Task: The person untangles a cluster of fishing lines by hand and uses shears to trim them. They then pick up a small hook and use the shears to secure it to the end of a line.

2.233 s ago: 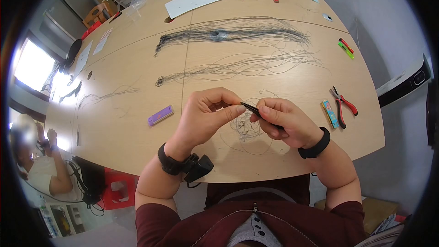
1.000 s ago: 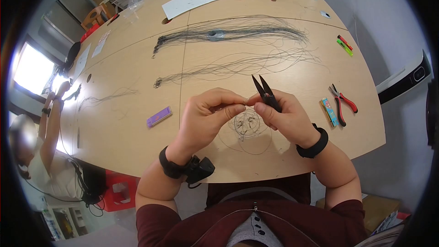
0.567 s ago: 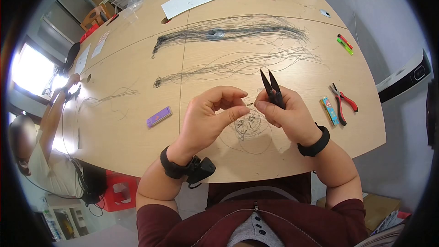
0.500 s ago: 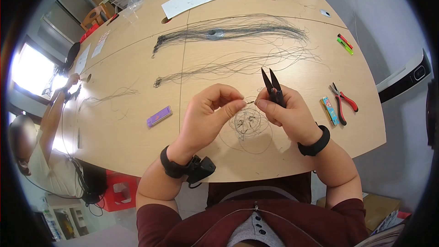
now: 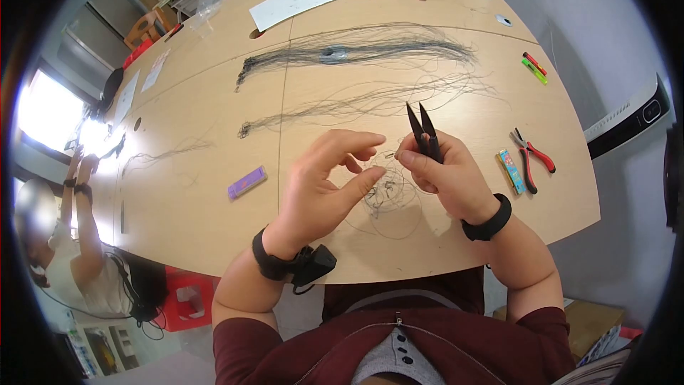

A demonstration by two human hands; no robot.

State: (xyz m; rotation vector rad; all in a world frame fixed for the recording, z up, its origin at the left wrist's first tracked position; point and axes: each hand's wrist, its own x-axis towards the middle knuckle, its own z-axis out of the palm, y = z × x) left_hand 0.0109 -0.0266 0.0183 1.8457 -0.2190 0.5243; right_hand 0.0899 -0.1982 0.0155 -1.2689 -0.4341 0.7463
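My right hand (image 5: 445, 175) grips black thread snips (image 5: 422, 127), their two blades pointing up and away, slightly apart. Its thumb and forefinger also pinch something very small at the tip, too small to name. My left hand (image 5: 324, 182) hovers just to the left with fingers spread and nothing in it. Under both hands lies a small tangle of thin dark strands (image 5: 385, 189) on the wooden table (image 5: 214, 150).
Long bundles of dark strands (image 5: 356, 50) stretch across the table's middle. A purple lighter-shaped item (image 5: 248, 181) lies left, red-handled pliers (image 5: 533, 157) and a blue packet (image 5: 510, 170) right. Another person (image 5: 68, 242) sits at the far left with arms raised.
My left hand has let go of its pinch and spread its fingers. The snips, earlier lying low between both hands, now point upward in my right hand. The person at left raised their arms.
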